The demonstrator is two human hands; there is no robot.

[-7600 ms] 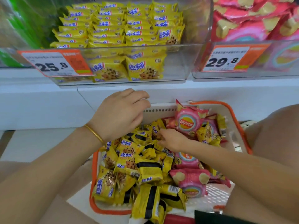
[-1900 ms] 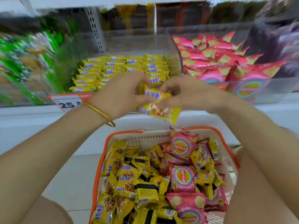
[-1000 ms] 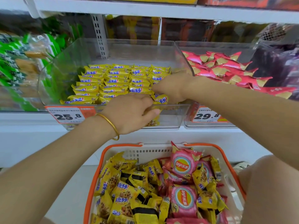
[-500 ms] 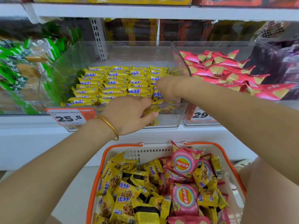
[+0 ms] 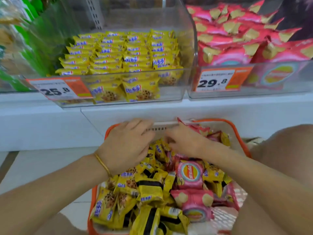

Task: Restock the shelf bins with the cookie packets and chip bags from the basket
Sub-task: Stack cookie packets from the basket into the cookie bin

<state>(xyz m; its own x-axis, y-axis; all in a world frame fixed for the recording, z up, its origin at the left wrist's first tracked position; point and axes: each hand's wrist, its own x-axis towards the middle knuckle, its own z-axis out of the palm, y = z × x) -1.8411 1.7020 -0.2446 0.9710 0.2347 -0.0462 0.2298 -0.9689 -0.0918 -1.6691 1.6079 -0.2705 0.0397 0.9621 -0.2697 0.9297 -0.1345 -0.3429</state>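
Left hand (image 5: 128, 145) and right hand (image 5: 184, 143) rummage in the orange plastic basket (image 5: 237, 131), grasp unclear; many yellow cookie packets (image 5: 149, 190), pink chip bags (image 5: 191, 173) left inside.

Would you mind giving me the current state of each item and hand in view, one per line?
Cookie bin: open-topped, neat rows of yellow packets inside.
Chip bin: open-topped, pink bags piled above its front wall.
Basket: holds a mixed heap of cookie packets and chip bags.
Left hand: down in the basket on the packets; grip too blurred to tell.
Right hand: down in the basket beside it; grip unclear.
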